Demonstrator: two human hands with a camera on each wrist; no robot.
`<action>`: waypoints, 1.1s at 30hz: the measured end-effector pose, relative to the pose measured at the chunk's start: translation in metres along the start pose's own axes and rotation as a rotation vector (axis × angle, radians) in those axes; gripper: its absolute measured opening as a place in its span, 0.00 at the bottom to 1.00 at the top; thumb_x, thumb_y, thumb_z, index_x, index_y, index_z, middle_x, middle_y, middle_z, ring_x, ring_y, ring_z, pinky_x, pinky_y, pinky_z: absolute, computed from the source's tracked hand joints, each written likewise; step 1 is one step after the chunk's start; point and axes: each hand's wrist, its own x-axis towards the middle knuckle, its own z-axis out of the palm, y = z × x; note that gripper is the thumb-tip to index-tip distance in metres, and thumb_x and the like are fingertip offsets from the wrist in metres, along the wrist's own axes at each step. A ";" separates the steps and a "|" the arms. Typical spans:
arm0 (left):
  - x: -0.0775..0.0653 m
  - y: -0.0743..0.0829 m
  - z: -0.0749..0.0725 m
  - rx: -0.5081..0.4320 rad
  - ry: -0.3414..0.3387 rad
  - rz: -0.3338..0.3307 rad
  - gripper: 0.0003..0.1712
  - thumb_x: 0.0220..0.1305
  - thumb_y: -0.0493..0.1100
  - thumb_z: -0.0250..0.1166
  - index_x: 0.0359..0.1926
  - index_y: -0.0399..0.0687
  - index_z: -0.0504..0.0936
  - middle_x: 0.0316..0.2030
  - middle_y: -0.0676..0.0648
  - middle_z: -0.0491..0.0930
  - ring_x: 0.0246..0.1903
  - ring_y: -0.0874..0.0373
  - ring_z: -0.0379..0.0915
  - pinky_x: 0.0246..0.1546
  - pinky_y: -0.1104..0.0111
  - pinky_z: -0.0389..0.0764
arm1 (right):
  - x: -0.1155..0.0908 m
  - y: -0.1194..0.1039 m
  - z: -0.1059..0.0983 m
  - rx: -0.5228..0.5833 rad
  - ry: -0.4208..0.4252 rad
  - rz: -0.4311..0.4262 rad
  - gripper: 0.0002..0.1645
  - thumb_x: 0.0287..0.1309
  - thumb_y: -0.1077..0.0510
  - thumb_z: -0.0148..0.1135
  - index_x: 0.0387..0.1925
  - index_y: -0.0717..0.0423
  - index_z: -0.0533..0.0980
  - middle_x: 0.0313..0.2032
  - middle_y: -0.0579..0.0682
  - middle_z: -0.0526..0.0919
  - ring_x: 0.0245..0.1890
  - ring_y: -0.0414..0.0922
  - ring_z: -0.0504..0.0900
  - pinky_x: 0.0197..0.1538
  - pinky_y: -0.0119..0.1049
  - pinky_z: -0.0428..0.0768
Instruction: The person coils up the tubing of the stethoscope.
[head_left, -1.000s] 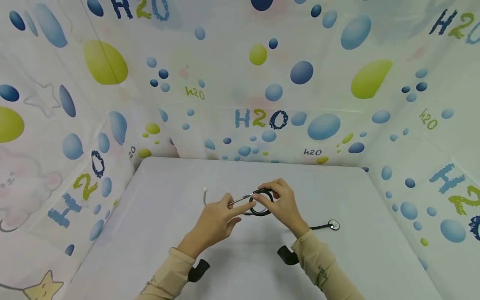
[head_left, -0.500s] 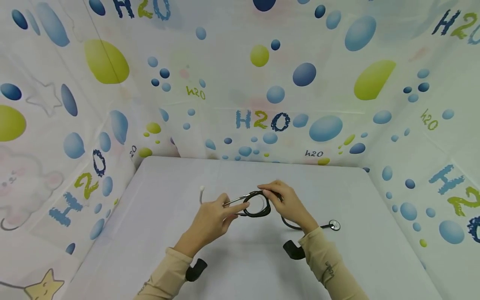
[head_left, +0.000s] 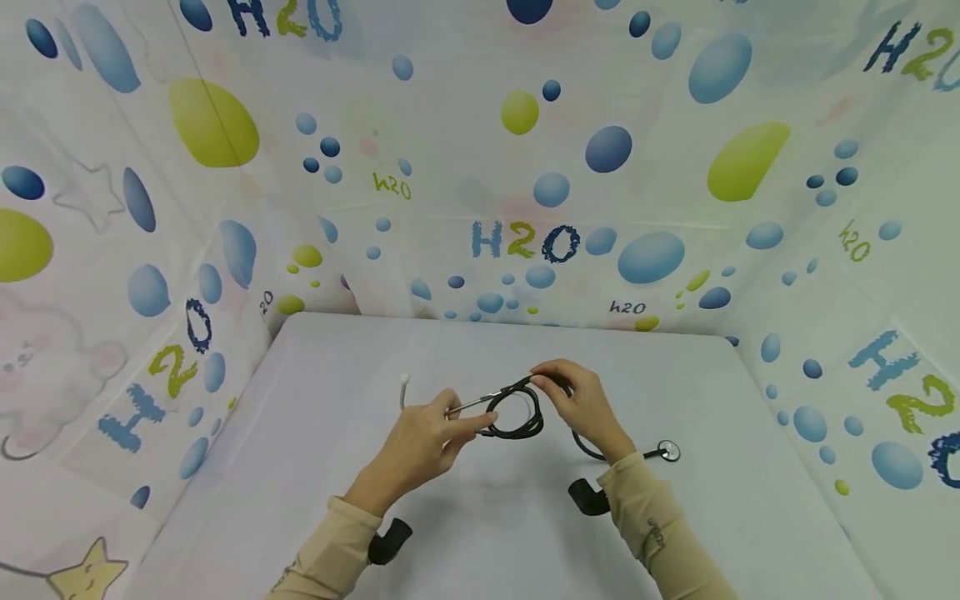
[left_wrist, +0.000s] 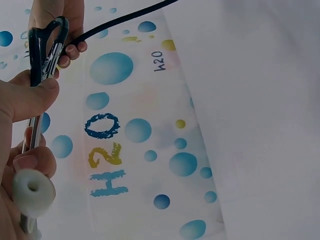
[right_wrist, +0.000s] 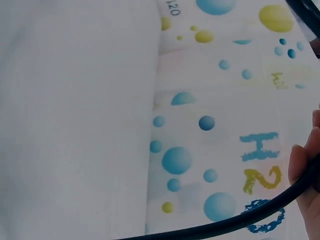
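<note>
A stethoscope with black tubing (head_left: 540, 417) hangs between the two hands over the table. My left hand (head_left: 427, 429) grips its metal ear tubes (head_left: 472, 403); a white eartip (head_left: 405, 379) sticks up beyond the knuckles, and another eartip (left_wrist: 34, 192) fills the lower left of the left wrist view. Beside it, the tubing is looped into a ring. My right hand (head_left: 581, 404) pinches the black tubing at the right of the loop. From there the tube runs down past the right wrist to the round chest piece (head_left: 669, 451). In the right wrist view, the tube (right_wrist: 250, 216) crosses below the fingers.
The white table (head_left: 337, 358) lies below the hands. A patterned cloth wall (head_left: 450, 125) with bubbles and H2O lettering rises at the back and both sides. Black camera mounts (head_left: 588, 497) show at both wrists.
The hands have drawn slightly apart, the left going left and the right going right. The tubing loop has shifted left, and more tube shows between the right hand and the chest piece.
</note>
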 end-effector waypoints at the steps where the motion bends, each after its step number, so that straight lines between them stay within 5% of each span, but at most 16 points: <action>1: 0.000 0.000 0.000 -0.005 0.003 0.003 0.22 0.50 0.39 0.72 0.47 0.63 0.85 0.27 0.48 0.70 0.13 0.64 0.62 0.15 0.78 0.66 | 0.000 0.000 0.001 0.007 0.013 0.000 0.05 0.52 0.76 0.61 0.34 0.75 0.77 0.31 0.63 0.82 0.29 0.54 0.81 0.32 0.39 0.80; 6: -0.003 -0.002 0.001 -0.041 0.030 0.015 0.22 0.49 0.38 0.72 0.47 0.61 0.85 0.27 0.49 0.69 0.13 0.65 0.60 0.15 0.79 0.64 | -0.003 0.005 0.008 0.061 0.070 0.059 0.05 0.53 0.75 0.61 0.34 0.74 0.76 0.30 0.62 0.81 0.29 0.44 0.80 0.33 0.34 0.79; 13: -0.006 -0.003 0.002 -0.113 0.084 -0.015 0.23 0.45 0.34 0.73 0.45 0.55 0.86 0.26 0.49 0.69 0.13 0.68 0.59 0.15 0.82 0.63 | -0.009 0.010 0.027 0.274 0.105 0.237 0.05 0.60 0.71 0.55 0.32 0.75 0.75 0.28 0.65 0.81 0.27 0.35 0.78 0.33 0.26 0.77; 18: -0.008 -0.007 0.003 -0.148 0.129 -0.058 0.25 0.43 0.31 0.74 0.45 0.52 0.86 0.26 0.49 0.68 0.13 0.69 0.57 0.15 0.82 0.62 | -0.015 0.011 0.034 0.384 0.069 0.228 0.07 0.62 0.74 0.50 0.36 0.78 0.74 0.29 0.71 0.80 0.29 0.31 0.79 0.35 0.26 0.79; 24: -0.009 -0.009 0.002 -0.162 0.144 -0.097 0.24 0.43 0.31 0.74 0.45 0.50 0.86 0.26 0.49 0.69 0.13 0.68 0.57 0.15 0.81 0.61 | -0.024 0.010 0.039 0.351 0.039 0.184 0.09 0.60 0.77 0.51 0.39 0.79 0.76 0.30 0.69 0.82 0.28 0.32 0.80 0.33 0.31 0.81; 28: -0.007 -0.008 0.003 -0.173 0.154 -0.084 0.23 0.43 0.32 0.74 0.45 0.49 0.86 0.26 0.49 0.69 0.14 0.68 0.56 0.15 0.81 0.62 | -0.025 0.008 0.044 0.335 0.068 0.163 0.08 0.57 0.78 0.52 0.37 0.79 0.76 0.28 0.69 0.82 0.23 0.40 0.81 0.28 0.37 0.81; 33: -0.005 -0.005 0.003 -0.175 0.144 -0.065 0.22 0.43 0.32 0.75 0.44 0.48 0.86 0.26 0.50 0.69 0.14 0.69 0.55 0.15 0.82 0.60 | -0.021 0.008 0.047 0.315 0.144 0.165 0.07 0.57 0.77 0.53 0.37 0.80 0.76 0.27 0.70 0.81 0.23 0.35 0.80 0.27 0.29 0.80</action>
